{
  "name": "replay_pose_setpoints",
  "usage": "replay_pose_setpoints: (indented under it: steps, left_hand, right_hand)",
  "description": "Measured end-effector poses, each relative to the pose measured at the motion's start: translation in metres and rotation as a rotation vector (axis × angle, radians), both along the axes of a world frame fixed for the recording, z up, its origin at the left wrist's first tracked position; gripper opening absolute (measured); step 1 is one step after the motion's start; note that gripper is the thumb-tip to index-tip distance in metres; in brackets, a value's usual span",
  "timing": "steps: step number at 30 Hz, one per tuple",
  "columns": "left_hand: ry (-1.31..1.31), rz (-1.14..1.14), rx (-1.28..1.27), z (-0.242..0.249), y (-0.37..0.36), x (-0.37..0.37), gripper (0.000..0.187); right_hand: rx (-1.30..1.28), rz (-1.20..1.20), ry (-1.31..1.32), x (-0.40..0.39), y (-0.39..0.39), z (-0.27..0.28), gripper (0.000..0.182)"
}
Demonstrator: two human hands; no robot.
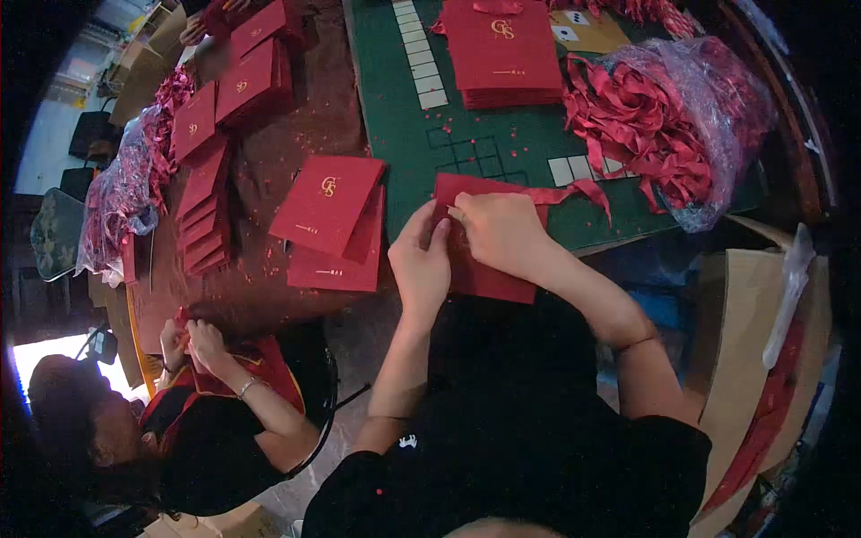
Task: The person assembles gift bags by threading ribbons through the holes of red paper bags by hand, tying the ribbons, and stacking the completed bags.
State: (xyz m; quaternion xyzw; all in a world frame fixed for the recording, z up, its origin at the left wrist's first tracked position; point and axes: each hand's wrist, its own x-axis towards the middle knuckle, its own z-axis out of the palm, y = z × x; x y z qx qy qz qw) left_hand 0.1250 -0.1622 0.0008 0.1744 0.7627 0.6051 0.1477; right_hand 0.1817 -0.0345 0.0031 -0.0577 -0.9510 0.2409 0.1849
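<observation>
1. This looks like a workshop for handwork in batches.
2. Matching red bags [502, 56] lie piled at the far edge of the green bench [387, 121]; more stacks [247, 85] line the left side of the brown bench [327, 117].
3. Ribbons [628, 125] spill from a plastic sack [731, 99] near the green bench's right edge.
4. A co-worker [215, 439] handles red material [280, 372] by the brown bench's near left corner.
5. A carton [740, 305] stands off the green bench's near right corner.
</observation>
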Motion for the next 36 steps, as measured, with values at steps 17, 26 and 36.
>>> replay_pose_setpoints:
  steps: [17, 26, 36]
  left_hand:
    - [-0.703, -0.006, 0.613, 0.006, 0.008, 0.005, 0.034]
    - [0.731, -0.272, -0.252, 0.003, 0.013, -0.01, 0.032]
    - [0.918, -0.456, -0.423, 0.017, -0.008, -0.037, 0.017]
  right_hand:
    - [0.377, 0.194, 0.005, -0.011, 0.03, 0.016, 0.01]
    - [-0.449, 0.379, -0.133, -0.003, 0.066, -0.001, 0.021]
    - [-0.515, 0.483, -0.353, -0.007, 0.095, 0.002, 0.033]
